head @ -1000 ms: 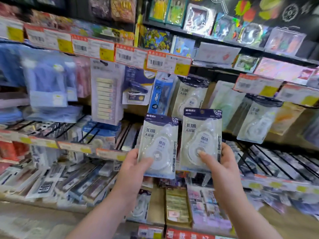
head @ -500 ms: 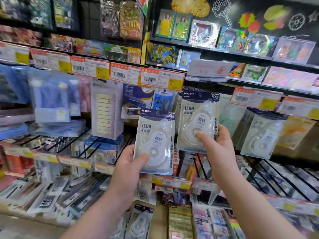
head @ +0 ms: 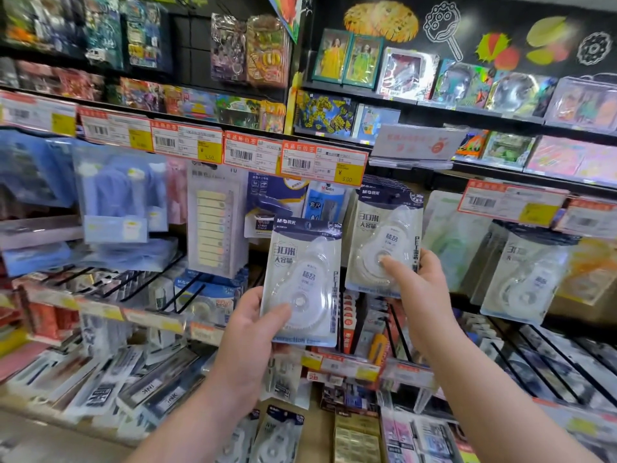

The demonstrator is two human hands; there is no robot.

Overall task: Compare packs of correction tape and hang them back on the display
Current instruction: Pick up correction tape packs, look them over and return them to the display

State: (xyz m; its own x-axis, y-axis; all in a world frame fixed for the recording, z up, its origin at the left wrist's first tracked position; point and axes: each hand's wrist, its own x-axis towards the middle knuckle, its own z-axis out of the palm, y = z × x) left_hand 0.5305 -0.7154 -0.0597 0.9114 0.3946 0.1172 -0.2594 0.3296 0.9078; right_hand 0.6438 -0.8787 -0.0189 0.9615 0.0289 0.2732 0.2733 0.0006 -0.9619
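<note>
My left hand (head: 253, 332) grips a white correction tape pack with a dark blue header (head: 307, 262), thumb across its lower front. My right hand (head: 420, 289) holds a second, matching pack (head: 384, 228) higher and further back, thumb pressed on the blister. That pack's header sits up against a stack of the same packs hanging on the display (head: 384, 183), just below the price tags. Whether its hole is on the hook is hidden.
More correction tape packs (head: 524, 275) hang to the right. Price tags (head: 320, 162) line the rail above. Sticky-note pack (head: 213, 222) and blue items hang at left. Wire racks of pens (head: 133, 389) fill the lower shelves; toy boxes stand on the shelves above.
My right hand has lifted its pack up and away towards the hanging stack under the price tags. My left hand has kept its pack lower, roughly level in front of me.
</note>
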